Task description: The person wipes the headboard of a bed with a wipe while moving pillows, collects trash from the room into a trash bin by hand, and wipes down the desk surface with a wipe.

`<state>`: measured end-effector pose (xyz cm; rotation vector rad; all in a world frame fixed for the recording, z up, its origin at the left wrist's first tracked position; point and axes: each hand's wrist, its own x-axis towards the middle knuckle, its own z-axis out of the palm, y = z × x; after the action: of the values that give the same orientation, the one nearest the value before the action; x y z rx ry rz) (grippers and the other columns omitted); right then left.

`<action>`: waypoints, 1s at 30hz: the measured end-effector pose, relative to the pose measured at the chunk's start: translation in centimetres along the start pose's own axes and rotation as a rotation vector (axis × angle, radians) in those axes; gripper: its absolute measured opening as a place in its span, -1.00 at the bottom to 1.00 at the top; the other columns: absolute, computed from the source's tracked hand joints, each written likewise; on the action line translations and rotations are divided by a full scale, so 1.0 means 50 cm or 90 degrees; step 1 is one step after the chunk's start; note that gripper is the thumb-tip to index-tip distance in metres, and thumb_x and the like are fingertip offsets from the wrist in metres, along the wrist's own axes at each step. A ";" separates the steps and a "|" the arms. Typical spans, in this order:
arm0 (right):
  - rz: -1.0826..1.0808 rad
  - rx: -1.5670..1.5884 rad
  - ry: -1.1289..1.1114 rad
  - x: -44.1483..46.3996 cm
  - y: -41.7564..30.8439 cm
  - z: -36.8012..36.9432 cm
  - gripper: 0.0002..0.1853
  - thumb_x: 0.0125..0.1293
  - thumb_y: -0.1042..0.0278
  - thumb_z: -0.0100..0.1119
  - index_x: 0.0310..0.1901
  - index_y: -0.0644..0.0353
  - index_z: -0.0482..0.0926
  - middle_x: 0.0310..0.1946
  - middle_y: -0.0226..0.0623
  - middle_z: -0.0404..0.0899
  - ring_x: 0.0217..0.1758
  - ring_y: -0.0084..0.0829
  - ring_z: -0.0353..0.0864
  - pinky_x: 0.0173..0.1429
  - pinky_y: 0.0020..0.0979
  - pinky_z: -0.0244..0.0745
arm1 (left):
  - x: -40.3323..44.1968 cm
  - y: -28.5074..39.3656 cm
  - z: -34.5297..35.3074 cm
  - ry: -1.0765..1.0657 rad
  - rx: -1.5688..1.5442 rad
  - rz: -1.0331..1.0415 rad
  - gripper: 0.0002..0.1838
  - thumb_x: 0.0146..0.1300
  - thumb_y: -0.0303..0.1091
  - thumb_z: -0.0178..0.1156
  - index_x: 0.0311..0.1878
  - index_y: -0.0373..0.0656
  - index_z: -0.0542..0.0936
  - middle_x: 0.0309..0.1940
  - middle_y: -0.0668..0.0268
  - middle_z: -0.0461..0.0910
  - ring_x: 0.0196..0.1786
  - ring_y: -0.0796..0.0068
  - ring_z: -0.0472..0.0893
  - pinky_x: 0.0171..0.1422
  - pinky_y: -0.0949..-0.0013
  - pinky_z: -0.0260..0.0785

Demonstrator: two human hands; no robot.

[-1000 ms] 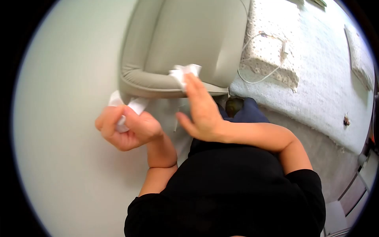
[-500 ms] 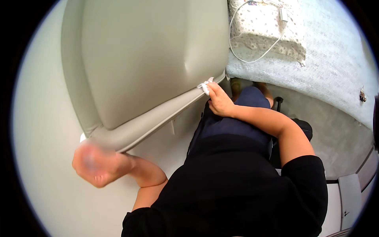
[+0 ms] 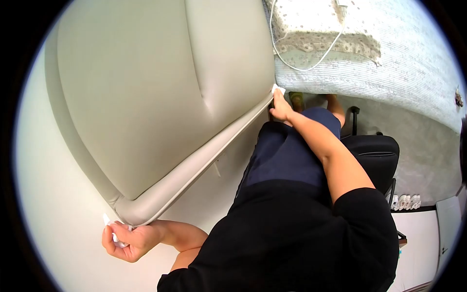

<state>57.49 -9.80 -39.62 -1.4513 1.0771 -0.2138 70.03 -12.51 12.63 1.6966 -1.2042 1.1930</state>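
One crumpled tissue (image 3: 116,238) sits gripped in the left hand (image 3: 127,242); the right hand (image 3: 280,105) pinches what seems another tissue (image 3: 278,89) against the padded headboard (image 3: 141,97).

Our right hand (image 3: 280,106) has reached the padded panel's (image 3: 126,97) corner by the bed (image 3: 418,73).
One second ago we had our tissue (image 3: 278,88) partway along the panel's near edge; now it is at that corner, and a black chair (image 3: 373,160) has come into view.
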 end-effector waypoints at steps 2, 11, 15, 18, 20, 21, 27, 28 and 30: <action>0.080 0.053 -0.073 0.031 -0.010 -0.036 -0.25 -0.06 0.46 0.10 0.23 0.43 0.07 0.25 0.20 0.06 0.34 0.06 0.08 0.35 -0.24 0.13 | -0.002 -0.004 0.001 0.006 -0.004 0.012 -0.92 -0.08 -0.58 0.13 -0.46 -0.28 0.57 -0.52 0.34 0.43 -0.58 0.54 0.29 -0.55 0.52 0.05; -0.015 0.043 0.019 -0.130 -0.286 -0.132 -0.48 -0.08 0.46 0.18 0.01 0.35 0.36 0.02 0.14 0.33 0.13 0.05 0.33 0.21 -0.22 0.29 | 0.006 -0.002 -0.006 0.030 0.027 0.062 -0.95 -0.05 -0.51 0.14 -0.48 -0.26 0.54 -0.57 0.32 0.45 -0.49 0.42 0.40 -0.43 0.44 0.22; 0.011 0.367 -0.159 -0.192 -0.401 -0.205 -0.54 0.02 0.51 0.17 0.03 0.37 0.39 -0.11 -0.10 0.51 -0.05 -0.27 0.53 0.03 -0.36 0.45 | 0.014 0.005 -0.009 0.012 -0.031 0.076 -0.94 -0.11 -0.56 0.12 -0.48 -0.27 0.54 -0.55 0.32 0.45 -0.48 0.44 0.39 -0.40 0.45 0.21; 0.014 0.867 -0.419 -0.236 -0.529 -0.319 -0.53 0.11 0.66 0.02 0.12 0.34 0.39 -0.10 -0.26 0.55 -0.09 -0.51 0.54 -0.01 -0.49 0.47 | 0.010 -0.008 -0.013 -0.006 -0.109 0.036 -0.91 -0.11 -0.63 0.11 -0.47 -0.28 0.54 -0.54 0.32 0.46 -0.50 0.48 0.38 -0.45 0.49 0.18; -0.059 0.922 -0.467 -0.259 -0.581 -0.356 -0.48 0.11 0.59 0.05 0.18 0.33 0.32 0.01 -0.23 0.50 0.00 -0.46 0.51 0.05 -0.41 0.44 | 0.011 -0.013 -0.020 -0.047 -0.147 0.020 -0.87 -0.10 -0.68 0.11 -0.44 -0.29 0.53 -0.53 0.32 0.46 -0.52 0.51 0.37 -0.48 0.53 0.16; -0.084 0.935 -0.482 -0.268 -0.601 -0.369 -0.45 0.11 0.57 0.06 0.20 0.33 0.28 0.06 -0.22 0.46 0.05 -0.42 0.49 0.10 -0.36 0.42 | 0.011 -0.010 -0.019 -0.058 -0.160 -0.017 -0.85 -0.09 -0.69 0.11 -0.41 -0.29 0.53 -0.53 0.32 0.46 -0.53 0.52 0.36 -0.49 0.54 0.16; -0.167 0.908 -0.466 -0.311 -0.681 -0.422 -0.36 0.09 0.57 0.10 0.27 0.23 0.19 0.17 -0.21 0.35 0.25 -0.33 0.33 0.28 -0.23 0.25 | -0.002 0.052 -0.065 -0.247 -0.313 -0.050 -0.81 0.06 -0.65 0.14 -0.23 -0.27 0.56 -0.54 0.33 0.46 -0.60 0.58 0.33 -0.52 0.56 0.19; -0.181 0.869 -0.447 -0.316 -0.683 -0.426 -0.35 0.10 0.58 0.11 0.27 0.18 0.18 0.15 -0.25 0.36 0.23 -0.36 0.34 0.27 -0.26 0.25 | -0.015 0.063 -0.073 -0.286 -0.369 -0.024 -0.81 0.09 -0.63 0.14 -0.19 -0.28 0.56 -0.53 0.33 0.46 -0.59 0.59 0.33 -0.51 0.55 0.21; -0.239 0.802 -0.427 -0.320 -0.677 -0.429 -0.35 0.11 0.58 0.10 0.28 0.18 0.17 0.14 -0.27 0.36 0.22 -0.39 0.35 0.27 -0.27 0.25 | -0.037 0.087 -0.083 -0.385 -0.448 -0.196 -0.80 0.15 -0.52 0.16 -0.14 -0.33 0.54 -0.50 0.35 0.47 -0.55 0.63 0.33 -0.45 0.59 0.20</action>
<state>49.97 -19.70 1.70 -0.4519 -0.0060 -0.5095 64.49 -9.51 12.37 1.6197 -1.4123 0.0151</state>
